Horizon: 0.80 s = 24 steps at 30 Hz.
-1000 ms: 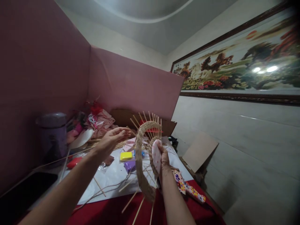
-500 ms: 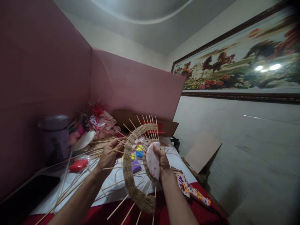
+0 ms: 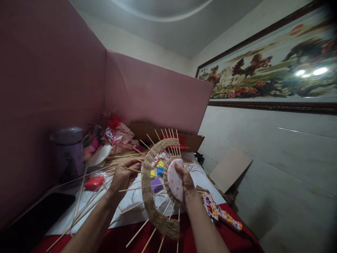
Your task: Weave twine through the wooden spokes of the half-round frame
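A half-round woven fan (image 3: 147,189) of thin wooden sticks and brown twine is held upright in front of me. Its sticks spread outward through a wide outer band and a narrower inner one. Pale fabric with pink spots (image 3: 175,181) covers the half-disc at its centre. My right hand (image 3: 187,179) grips that centre at the straight side, thumb over the fabric. At the left rim, my left hand (image 3: 127,177) is closed with thumb and fingertips pinched around a stick end. Part of its fingers is hidden, so I cannot tell whether twine is held there too.
Loose sticks (image 3: 116,162) and a red packet (image 3: 94,182) lie left on the white sheet, near a purple tumbler (image 3: 70,158) and a black phone (image 3: 44,214). Purple clay (image 3: 157,185) shows behind the fan. A flower-patterned tool (image 3: 221,214) lies right on the red cloth (image 3: 231,239).
The whole view has shifted slightly, so everything sits a little further right. Both hands keep their hold on the fan, which stays at nearly the same angle.
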Motion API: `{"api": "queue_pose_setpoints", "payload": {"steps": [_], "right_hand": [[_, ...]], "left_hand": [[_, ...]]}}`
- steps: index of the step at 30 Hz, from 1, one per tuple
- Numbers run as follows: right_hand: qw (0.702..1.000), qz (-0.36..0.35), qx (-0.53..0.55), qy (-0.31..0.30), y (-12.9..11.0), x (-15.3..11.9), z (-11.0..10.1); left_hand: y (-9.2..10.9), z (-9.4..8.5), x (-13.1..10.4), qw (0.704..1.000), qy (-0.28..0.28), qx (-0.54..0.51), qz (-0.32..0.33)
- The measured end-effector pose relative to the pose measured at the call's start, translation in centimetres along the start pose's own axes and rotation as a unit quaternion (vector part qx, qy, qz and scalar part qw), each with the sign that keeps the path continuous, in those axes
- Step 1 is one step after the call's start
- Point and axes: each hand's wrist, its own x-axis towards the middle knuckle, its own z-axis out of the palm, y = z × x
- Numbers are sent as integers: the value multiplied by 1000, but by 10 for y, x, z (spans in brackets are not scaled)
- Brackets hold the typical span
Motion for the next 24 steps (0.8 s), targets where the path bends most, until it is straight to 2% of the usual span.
{"api": "queue_pose_setpoints", "payload": {"steps": [3,8,12,16,20,22,24], "right_hand": [[1000,11,-1,12,-2,1,-1],[1000,-7,11,20,-5,5,-5],[1000,-17,10,25,-7,7,-7],[999,-26,4,27,-8,9,-9],[999,-27,-10,25,-9,11,-12],[999,-32,-14,21,-8,12,-12],[999,-40,-20,16,-8,12,-12]], "left_hand": [[6,-2,-3,1000,-3,-20,-21],[13,-5,-6,995,-6,-71,-69],[10,-10,-4,998,16,-39,-54],[7,-17,2,997,57,52,8],[7,-22,7,982,88,149,70],[7,-23,7,965,86,212,127],[7,-22,5,934,81,287,198]]}}
